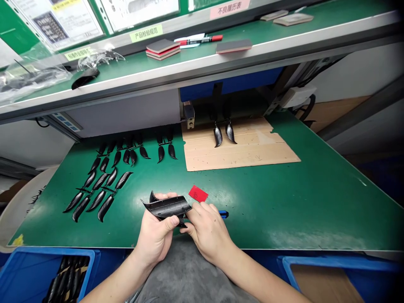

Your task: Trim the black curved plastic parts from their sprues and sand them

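A curved black plastic part (168, 207) is held over the table's front edge. My left hand (156, 231) grips it from the left, with the thumb on its lower side and fingertips behind it. At the part's right end my right hand (206, 227) is closed, its thumb and index finger pinching there; the pinched bit is mostly hidden. A blue and black tool (224, 214) lies partly hidden behind my right hand. Just beyond the hands is a red tag (198, 193) with dark writing. Joined black ribbed parts (105, 207) lie in rows on the left.
On the green table (252, 198), cardboard (243, 153) holds two ribbed parts. A shelf (202, 62) crosses above with sanding blocks (163, 48), a marker (200, 40) and plastic bags. Blue bins (94, 261) stand below the front edge, left and right.
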`<state>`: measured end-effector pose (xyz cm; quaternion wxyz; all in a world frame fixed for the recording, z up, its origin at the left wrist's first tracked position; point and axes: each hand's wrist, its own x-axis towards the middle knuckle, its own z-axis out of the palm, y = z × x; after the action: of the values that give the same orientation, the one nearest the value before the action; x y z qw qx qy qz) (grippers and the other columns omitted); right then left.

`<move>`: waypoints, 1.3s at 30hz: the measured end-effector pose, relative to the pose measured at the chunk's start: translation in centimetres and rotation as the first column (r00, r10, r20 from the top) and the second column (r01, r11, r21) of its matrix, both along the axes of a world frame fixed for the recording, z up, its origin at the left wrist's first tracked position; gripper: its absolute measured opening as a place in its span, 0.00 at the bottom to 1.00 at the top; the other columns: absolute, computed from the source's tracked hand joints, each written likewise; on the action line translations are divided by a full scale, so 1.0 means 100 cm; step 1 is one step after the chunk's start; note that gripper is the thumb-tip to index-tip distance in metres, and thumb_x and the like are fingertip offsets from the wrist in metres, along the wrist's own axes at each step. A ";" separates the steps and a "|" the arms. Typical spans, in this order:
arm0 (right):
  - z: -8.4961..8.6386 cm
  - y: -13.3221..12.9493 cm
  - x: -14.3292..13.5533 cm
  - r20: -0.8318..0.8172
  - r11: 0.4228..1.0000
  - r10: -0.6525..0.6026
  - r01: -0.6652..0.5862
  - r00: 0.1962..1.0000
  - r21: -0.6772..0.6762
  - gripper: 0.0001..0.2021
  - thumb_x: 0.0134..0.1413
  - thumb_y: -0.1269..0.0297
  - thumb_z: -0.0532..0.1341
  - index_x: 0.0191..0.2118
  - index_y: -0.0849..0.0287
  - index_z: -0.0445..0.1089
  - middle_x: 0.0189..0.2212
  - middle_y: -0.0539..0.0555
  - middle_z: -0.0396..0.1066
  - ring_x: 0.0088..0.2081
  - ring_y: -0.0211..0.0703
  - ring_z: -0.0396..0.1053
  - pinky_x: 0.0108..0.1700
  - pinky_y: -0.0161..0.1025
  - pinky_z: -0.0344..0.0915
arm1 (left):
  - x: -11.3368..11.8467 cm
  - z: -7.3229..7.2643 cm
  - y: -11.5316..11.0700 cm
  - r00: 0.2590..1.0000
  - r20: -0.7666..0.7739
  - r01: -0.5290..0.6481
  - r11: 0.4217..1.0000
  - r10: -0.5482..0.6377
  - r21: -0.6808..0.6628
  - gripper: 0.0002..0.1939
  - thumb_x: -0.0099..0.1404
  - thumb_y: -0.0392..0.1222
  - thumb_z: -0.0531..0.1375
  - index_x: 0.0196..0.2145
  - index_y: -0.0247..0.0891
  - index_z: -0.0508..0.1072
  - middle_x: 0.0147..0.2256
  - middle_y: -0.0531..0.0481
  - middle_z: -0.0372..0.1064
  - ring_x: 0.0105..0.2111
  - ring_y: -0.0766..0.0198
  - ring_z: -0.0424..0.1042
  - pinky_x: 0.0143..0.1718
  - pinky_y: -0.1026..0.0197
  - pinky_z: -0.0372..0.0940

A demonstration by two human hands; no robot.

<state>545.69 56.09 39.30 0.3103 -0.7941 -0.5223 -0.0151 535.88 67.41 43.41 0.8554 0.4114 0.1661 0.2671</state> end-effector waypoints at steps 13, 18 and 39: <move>-0.003 -0.001 0.013 -0.529 0.902 0.425 -0.390 0.735 0.184 0.24 0.58 0.41 0.49 0.25 0.58 0.55 0.22 0.44 0.55 0.24 0.34 0.52 0.28 0.35 0.47 | -0.003 -0.003 -0.001 0.997 0.050 0.054 0.999 -0.054 0.006 0.23 0.52 0.32 0.68 0.43 0.44 0.66 0.45 0.51 0.68 0.48 0.61 0.70 0.50 0.58 0.64; -0.002 -0.001 0.018 -0.740 0.858 0.506 -0.348 0.443 0.378 0.26 0.54 0.37 0.52 0.25 0.58 0.58 0.21 0.44 0.52 0.25 0.34 0.51 0.28 0.34 0.49 | -0.003 -0.003 0.001 0.999 0.038 0.018 0.999 -0.017 -0.038 0.24 0.51 0.34 0.69 0.44 0.46 0.66 0.45 0.53 0.69 0.48 0.63 0.70 0.47 0.62 0.65; -0.006 0.018 -0.010 -0.274 0.950 0.312 -0.290 0.910 0.121 0.07 0.57 0.57 0.59 0.37 0.53 0.69 0.47 0.55 0.69 0.46 0.44 0.70 0.46 0.37 0.69 | -0.022 -0.032 0.007 0.944 0.110 -0.189 0.784 0.310 -0.592 0.09 0.60 0.38 0.64 0.37 0.37 0.68 0.41 0.46 0.70 0.43 0.63 0.71 0.51 0.58 0.61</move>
<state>544.65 57.85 38.74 0.4124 -0.6851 -0.5864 0.1290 533.69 68.11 40.24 0.9083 0.0801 0.2046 0.3559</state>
